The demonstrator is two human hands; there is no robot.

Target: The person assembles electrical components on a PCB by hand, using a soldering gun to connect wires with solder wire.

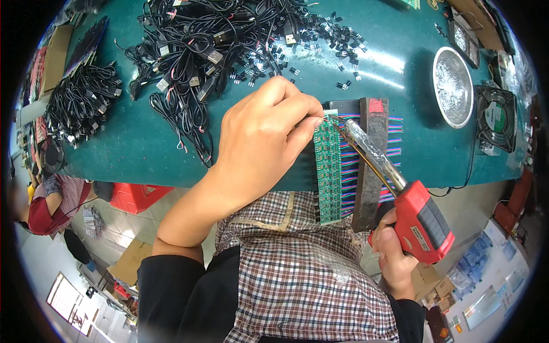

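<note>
My right hand [394,254] grips a red soldering gun [422,220] by its handle. The gun's metal barrel slants up to the left, and its tip meets the top end of a green circuit board panel [328,177]. At that same end my left hand [260,134] is closed in a pinch. A black cable [277,64] runs into its fingers, which hide most of the held end. Rows of small components cover the panel, and thin coloured wires [348,180] leave its right side. Across these wires lies a dark, worn bar [369,171].
Black USB cables [194,51] heap at the back, with another bundle [86,97] at left. Small black parts [343,48] are scattered behind the panel. A metal bowl [453,86] and a black fan [496,118] stand at right. The green table [131,166] ends near my apron.
</note>
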